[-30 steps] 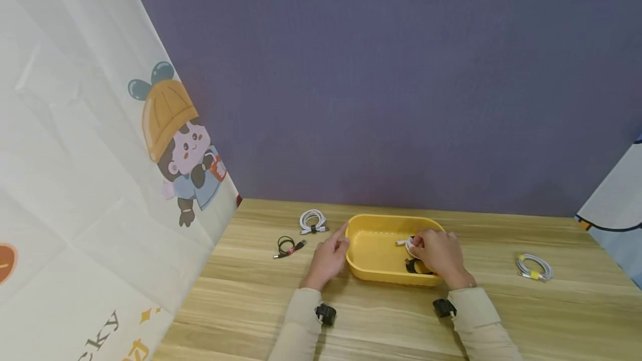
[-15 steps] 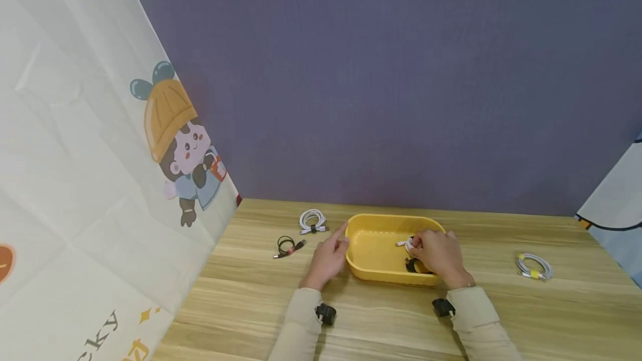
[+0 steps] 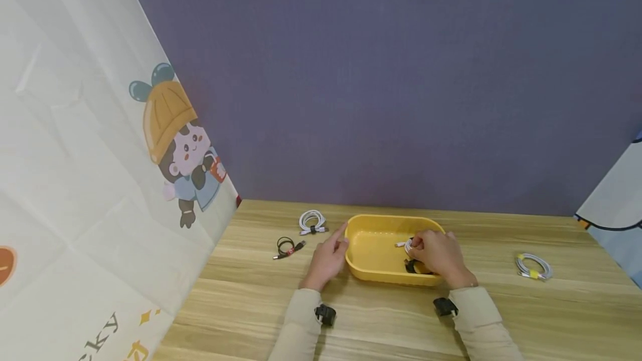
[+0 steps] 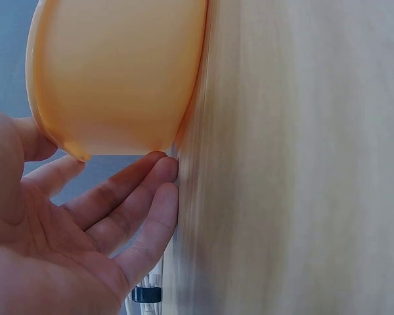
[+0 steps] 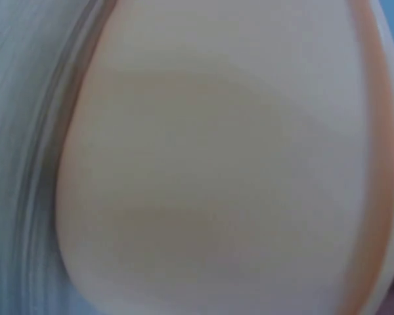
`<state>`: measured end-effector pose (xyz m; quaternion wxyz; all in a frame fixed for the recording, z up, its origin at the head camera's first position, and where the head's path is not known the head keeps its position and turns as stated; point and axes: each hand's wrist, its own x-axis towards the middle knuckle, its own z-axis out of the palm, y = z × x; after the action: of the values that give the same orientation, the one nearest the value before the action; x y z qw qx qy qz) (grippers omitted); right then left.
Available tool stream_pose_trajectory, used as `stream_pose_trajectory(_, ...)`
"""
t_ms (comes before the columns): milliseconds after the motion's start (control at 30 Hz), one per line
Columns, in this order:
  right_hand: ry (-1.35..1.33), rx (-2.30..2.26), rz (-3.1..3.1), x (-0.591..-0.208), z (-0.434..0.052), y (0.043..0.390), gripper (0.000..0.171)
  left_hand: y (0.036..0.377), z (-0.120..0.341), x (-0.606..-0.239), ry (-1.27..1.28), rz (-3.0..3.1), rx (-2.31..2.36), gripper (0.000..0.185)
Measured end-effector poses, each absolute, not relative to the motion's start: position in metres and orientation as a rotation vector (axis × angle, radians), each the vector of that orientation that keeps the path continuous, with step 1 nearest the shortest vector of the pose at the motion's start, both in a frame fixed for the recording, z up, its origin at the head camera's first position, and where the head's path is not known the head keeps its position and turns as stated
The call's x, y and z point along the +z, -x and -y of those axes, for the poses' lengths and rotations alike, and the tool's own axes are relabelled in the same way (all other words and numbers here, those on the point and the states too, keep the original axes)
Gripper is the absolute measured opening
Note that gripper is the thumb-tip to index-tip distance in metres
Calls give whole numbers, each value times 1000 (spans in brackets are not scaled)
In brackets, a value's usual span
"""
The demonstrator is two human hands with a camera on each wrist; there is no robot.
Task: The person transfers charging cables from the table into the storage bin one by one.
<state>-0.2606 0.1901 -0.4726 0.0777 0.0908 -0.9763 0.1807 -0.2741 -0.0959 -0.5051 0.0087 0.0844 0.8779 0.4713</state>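
Observation:
A yellow oval tray [image 3: 373, 225] stands on the wooden table [image 3: 351, 316]. My left hand [image 3: 335, 247] rests beside the tray's left end, fingers relaxed, index finger reaching along the rim. In the left wrist view that left hand [image 4: 138, 197] lies open with fingertips on the table under the tray [image 4: 118, 72]. Inside the tray's right half, my right hand [image 3: 418, 249] grips a coiled white cable [image 3: 407, 245]. A black item [image 3: 412, 266] lies under it. The right wrist view shows only the blurred tray [image 5: 217, 164].
Left of the tray lie a coiled white cable [image 3: 312, 220] and a black cable [image 3: 287, 247]. A white cable with a yellow tie [image 3: 534, 266] lies far right. A cartoon-printed cloth [image 3: 125, 183] hangs at the left, another cloth [image 3: 617, 199] at the right, and a purple wall behind.

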Motion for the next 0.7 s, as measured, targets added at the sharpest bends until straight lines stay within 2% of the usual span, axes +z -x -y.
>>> stream_pose_trajectory(333, -303, 734, 2887, -467, -202, 263, 7, 274, 96, -506, -285, -2748, 1479, 47)
stream_pose_trajectory(700, -258, 820, 2835, -456, -226, 263, 15, 275, 94, -507, -269, -2730, 1496, 47)
